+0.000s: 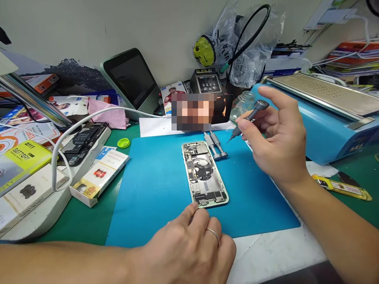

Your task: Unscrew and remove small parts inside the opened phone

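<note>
An opened phone [205, 173] with its inner parts showing lies on the blue mat [151, 177]. My left hand [189, 244], with a ring on one finger, rests at the phone's near edge; its index fingertip touches the lower left corner and the other fingers are curled, with nothing visible in them. Raised above the mat to the right of the phone, my right hand [275, 138] grips a small grey screwdriver [248, 120], its tip pointing down and left. Two more grey screwdrivers [215, 145] lie beside the phone's top right corner.
Left of the mat are a cigarette box [100, 175], a green cap [123, 143] and a battery box [23, 165]. Behind stand a dark-screened display [130, 81], a propped phone [222, 109] and a glass jar [244, 103]. A blue machine [319, 130] and yellow cutter [343, 187] are right.
</note>
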Demonstrator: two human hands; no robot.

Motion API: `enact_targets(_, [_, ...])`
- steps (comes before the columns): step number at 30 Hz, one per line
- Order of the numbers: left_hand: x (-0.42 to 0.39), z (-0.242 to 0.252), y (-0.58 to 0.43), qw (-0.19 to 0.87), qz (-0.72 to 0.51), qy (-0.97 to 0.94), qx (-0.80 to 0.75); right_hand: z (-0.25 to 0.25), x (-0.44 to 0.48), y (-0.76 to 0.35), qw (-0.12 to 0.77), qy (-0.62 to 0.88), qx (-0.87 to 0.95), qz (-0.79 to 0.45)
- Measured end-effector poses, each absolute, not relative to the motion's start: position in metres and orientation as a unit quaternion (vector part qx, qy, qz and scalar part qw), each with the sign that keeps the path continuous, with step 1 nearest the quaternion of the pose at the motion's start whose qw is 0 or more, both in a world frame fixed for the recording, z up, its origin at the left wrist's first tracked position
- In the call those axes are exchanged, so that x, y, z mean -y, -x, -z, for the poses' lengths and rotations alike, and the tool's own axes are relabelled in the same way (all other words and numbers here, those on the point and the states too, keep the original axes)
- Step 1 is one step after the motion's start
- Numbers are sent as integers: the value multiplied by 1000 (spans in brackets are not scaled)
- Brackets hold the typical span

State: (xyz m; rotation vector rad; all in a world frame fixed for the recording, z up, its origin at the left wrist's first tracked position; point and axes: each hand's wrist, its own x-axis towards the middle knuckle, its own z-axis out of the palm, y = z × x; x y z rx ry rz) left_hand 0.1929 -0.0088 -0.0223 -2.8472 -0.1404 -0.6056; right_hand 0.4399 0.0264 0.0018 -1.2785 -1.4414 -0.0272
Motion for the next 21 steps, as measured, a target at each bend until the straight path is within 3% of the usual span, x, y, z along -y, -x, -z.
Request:
enact_targets(6, [10, 20, -191, 80, 200, 976, 45, -2, -32, -449, 559, 588, 583, 52])
enact_targets(13, [13, 15, -190, 61, 149, 986, 47, -5, -25, -452, 398, 648, 643, 99])
enact_targets(21, [13, 13, -188, 35, 138, 988, 52, -1, -26, -455, 331, 630, 693, 119])
